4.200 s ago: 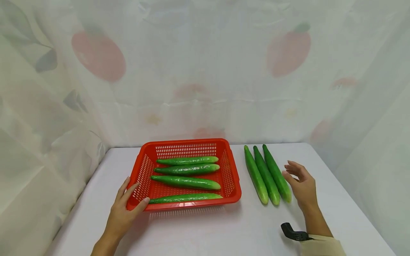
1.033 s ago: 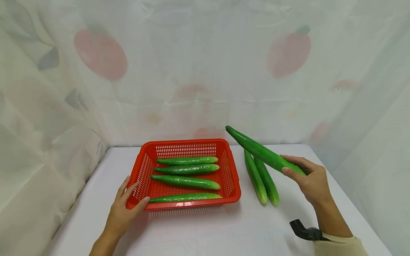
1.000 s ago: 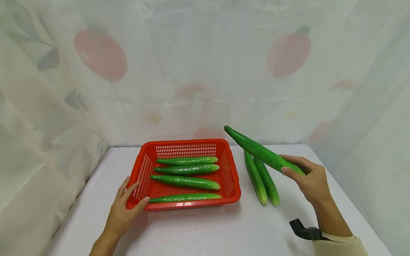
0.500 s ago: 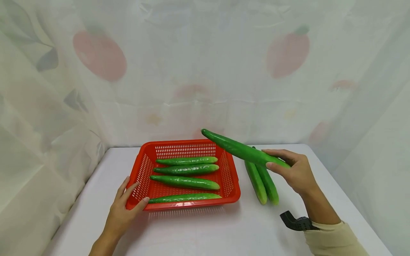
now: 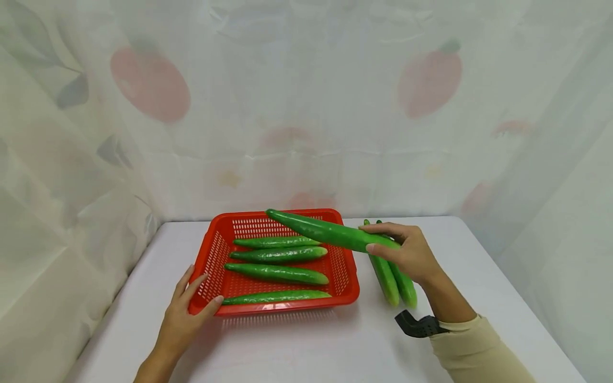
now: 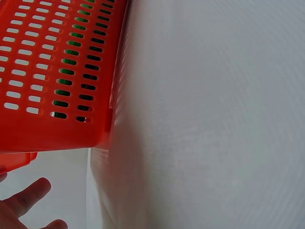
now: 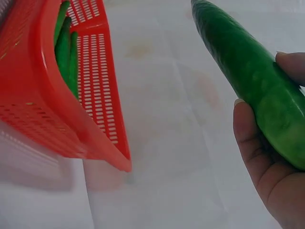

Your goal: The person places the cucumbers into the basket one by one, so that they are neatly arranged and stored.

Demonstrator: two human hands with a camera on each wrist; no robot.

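Observation:
My right hand [image 5: 411, 254] grips a long green cucumber [image 5: 321, 231] near its paler end. That cucumber is raised, its narrow dark end pointing left over the red perforated basket [image 5: 287, 306]. In the right wrist view, finger and thumb clasp opposite sides of the cucumber [image 7: 248, 67], beside the basket [image 7: 102, 76]. Several cucumbers [image 5: 278, 273] lie crosswise inside the basket. My left hand [image 5: 179, 314] rests at the basket's near left corner, fingers fairly straight and thumb on the front rim. The left wrist view shows spread fingers [image 6: 33, 194] by the basket wall [image 6: 52, 129].
Two more cucumbers [image 5: 385, 282] lie side by side on the white table [image 5: 287, 356], right of the basket and partly behind my right hand. White patterned sheeting [image 5: 306, 106] encloses the back and sides. A black wrist mount [image 5: 419, 325] sits on my right wrist.
My right hand has picked up the rightmost of three table cucumbers and carried it left, turning it more crosswise, until it overlaps the basket. The left hand and basket have stayed put.

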